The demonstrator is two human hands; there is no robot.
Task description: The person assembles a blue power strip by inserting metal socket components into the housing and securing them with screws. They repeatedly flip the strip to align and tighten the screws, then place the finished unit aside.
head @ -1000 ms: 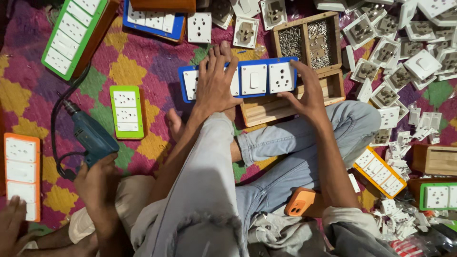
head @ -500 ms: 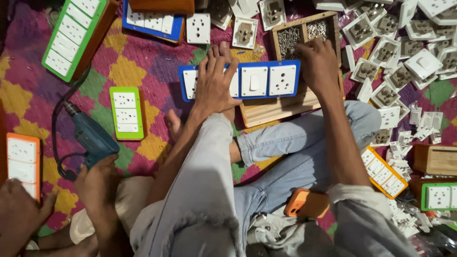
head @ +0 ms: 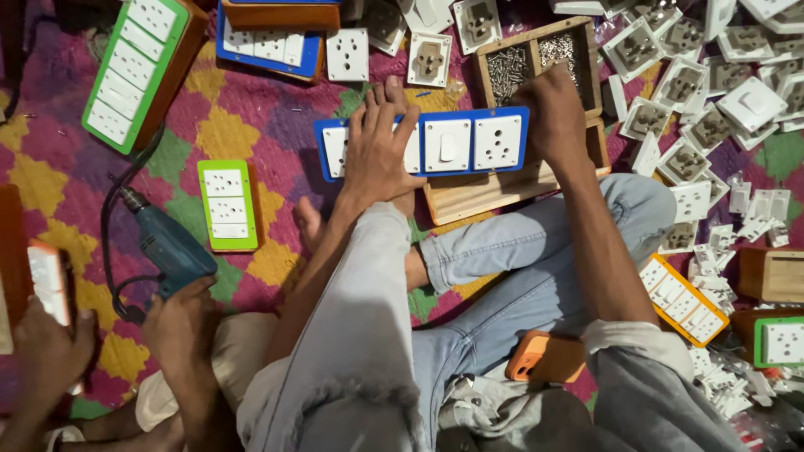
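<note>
**Head cam: blue switch plate pinned down on its box**

Head view has you cross-legged on the patterned floor mat (head: 251,109) with the blue-framed switch-and-socket plate (head: 469,144) sitting on top of a shallow wooden box (head: 486,191) right in front of your knees. Your left hand (head: 378,151) is spread flat over the plate's left end, fingers open, pressing rather than gripping. My guess is that it keeps the plate lined up on the box.

Your right hand (head: 554,113) is at the plate's right end, curled, right beside the wooden tray (head: 586,50). I can't tell whether it's pinching anything. That tray has two compartments, both holding small screws, and it sits touching the box, so the hardware is within easy reach.

Loose white socket modules (head: 712,109) are heaped off to your right. Somebody else's hand (head: 180,322) at lower left rests by a teal power drill (head: 163,247).
</note>
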